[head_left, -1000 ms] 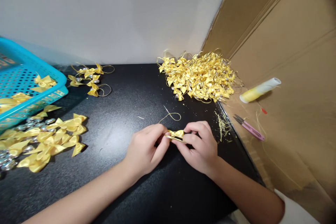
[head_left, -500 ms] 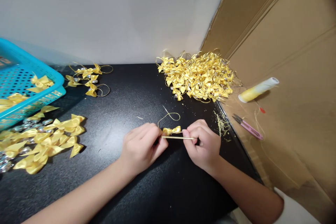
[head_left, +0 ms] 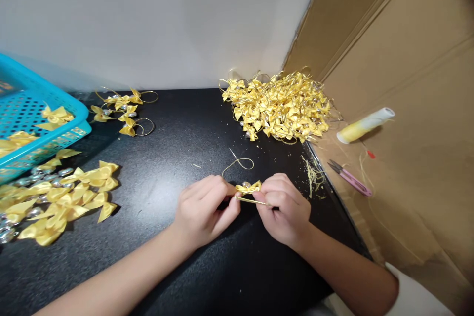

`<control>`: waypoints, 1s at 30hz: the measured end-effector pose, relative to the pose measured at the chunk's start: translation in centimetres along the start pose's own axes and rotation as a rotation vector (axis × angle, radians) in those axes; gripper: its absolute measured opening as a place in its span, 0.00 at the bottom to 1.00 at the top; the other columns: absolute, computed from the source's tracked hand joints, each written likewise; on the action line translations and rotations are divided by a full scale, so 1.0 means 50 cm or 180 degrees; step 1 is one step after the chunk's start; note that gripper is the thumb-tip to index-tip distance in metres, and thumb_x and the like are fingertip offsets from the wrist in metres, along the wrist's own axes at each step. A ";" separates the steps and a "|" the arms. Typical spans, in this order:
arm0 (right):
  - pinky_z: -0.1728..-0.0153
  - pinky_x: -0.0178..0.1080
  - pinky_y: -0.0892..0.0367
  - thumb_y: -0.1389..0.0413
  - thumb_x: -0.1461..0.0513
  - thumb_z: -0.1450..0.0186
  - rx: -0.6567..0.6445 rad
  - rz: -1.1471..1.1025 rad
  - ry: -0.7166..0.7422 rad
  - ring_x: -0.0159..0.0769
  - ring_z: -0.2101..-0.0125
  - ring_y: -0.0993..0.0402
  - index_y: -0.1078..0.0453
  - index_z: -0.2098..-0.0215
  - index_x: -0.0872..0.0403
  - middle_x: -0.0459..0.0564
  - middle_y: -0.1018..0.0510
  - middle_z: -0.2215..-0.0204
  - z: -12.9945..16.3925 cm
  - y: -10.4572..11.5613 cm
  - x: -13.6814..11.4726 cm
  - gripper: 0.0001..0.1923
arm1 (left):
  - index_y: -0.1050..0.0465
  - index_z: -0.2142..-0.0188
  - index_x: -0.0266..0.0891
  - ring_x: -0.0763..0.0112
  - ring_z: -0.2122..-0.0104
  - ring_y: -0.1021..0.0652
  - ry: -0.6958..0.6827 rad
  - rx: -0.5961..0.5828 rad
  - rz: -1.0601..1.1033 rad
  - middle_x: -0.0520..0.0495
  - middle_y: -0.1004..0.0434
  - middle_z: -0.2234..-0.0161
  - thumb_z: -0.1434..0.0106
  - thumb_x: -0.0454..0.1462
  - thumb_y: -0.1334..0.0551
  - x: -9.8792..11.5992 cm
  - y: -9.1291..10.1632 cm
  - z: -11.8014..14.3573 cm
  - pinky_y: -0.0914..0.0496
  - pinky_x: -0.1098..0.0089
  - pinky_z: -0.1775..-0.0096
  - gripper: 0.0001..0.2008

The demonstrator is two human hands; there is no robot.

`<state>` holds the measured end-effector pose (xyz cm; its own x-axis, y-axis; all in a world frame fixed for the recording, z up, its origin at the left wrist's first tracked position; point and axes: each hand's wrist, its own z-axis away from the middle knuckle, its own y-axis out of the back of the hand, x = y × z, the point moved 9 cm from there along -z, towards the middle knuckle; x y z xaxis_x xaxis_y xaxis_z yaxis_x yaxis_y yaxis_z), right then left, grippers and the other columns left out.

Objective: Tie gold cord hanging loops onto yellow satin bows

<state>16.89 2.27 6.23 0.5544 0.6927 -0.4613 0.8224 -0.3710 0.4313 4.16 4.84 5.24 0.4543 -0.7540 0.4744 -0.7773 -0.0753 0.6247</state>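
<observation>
Head view, lower centre of frame: left hand [head_left: 202,210] & right hand [head_left: 285,207] meet over the black table [head_left: 177,148]. Both pinched shut w/ fingertips on one small yellow bow [head_left: 249,187] between them; thin gold thread [head_left: 254,201] stretched from left fingers to right. Thread loop [head_left: 239,163] lies just above the hands. Upper centre: big pile of bows [head_left: 279,106]. Left edge: loose bows [head_left: 70,200], blue basket [head_left: 40,128]. Right, on cardboard [head_left: 407,59]: thread spool [head_left: 365,126], pink snips [head_left: 350,177].
</observation>
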 end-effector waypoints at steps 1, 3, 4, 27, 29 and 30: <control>0.69 0.38 0.30 0.45 0.72 0.37 0.0006 -0.0012 0.0003 0.32 0.73 0.30 0.39 0.70 0.50 0.45 0.25 0.75 0.000 0.000 0.000 0.12 | 0.35 0.70 0.39 0.77 0.79 0.32 0.0008 0.0005 0.0037 0.53 0.30 0.77 0.39 0.29 0.39 0.001 0.000 0.000 0.37 0.75 0.75 0.06; 0.68 0.38 0.30 0.45 0.72 0.37 -0.0004 -0.0029 -0.0048 0.32 0.73 0.29 0.40 0.71 0.50 0.44 0.25 0.74 -0.001 0.000 0.002 0.12 | 0.36 0.69 0.39 0.77 0.79 0.32 0.0036 0.0016 0.0117 0.53 0.31 0.77 0.40 0.29 0.39 0.002 0.002 0.000 0.37 0.75 0.74 0.07; 0.68 0.38 0.30 0.45 0.72 0.37 -0.0020 -0.0037 -0.0103 0.32 0.73 0.28 0.40 0.71 0.50 0.44 0.24 0.74 -0.002 -0.001 0.004 0.12 | 0.37 0.69 0.39 0.77 0.78 0.33 0.0071 0.0028 0.0161 0.54 0.32 0.76 0.40 0.29 0.39 0.000 0.003 -0.001 0.37 0.75 0.74 0.07; 0.66 0.37 0.33 0.47 0.65 0.34 -0.0060 -0.1067 -0.2081 0.31 0.70 0.30 0.37 0.58 0.49 0.43 0.29 0.71 0.046 -0.015 0.109 0.07 | 0.39 0.74 0.39 0.76 0.75 0.36 0.1895 -0.0820 0.1828 0.56 0.38 0.77 0.30 0.40 0.49 -0.085 -0.080 0.031 0.40 0.74 0.71 0.16; 0.66 0.36 0.33 0.46 0.65 0.34 -0.0095 -0.1036 -0.2043 0.31 0.70 0.30 0.36 0.59 0.49 0.43 0.29 0.71 0.043 -0.015 0.107 0.07 | 0.39 0.74 0.39 0.76 0.75 0.36 0.1857 -0.0813 0.1850 0.56 0.39 0.77 0.30 0.40 0.50 -0.082 -0.079 0.028 0.40 0.74 0.70 0.16; 0.66 0.36 0.33 0.46 0.66 0.35 -0.0109 -0.1027 -0.2012 0.30 0.70 0.30 0.35 0.58 0.49 0.43 0.29 0.71 0.041 -0.015 0.105 0.07 | 0.40 0.74 0.39 0.75 0.75 0.37 0.1841 -0.0814 0.1855 0.56 0.39 0.77 0.30 0.40 0.50 -0.080 -0.079 0.027 0.41 0.74 0.70 0.16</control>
<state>19.46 4.93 1.91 0.2604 0.2695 -0.9271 0.9593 -0.1811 0.2168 4.79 7.27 0.03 0.2174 -0.1704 0.9611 -0.8651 0.4223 0.2706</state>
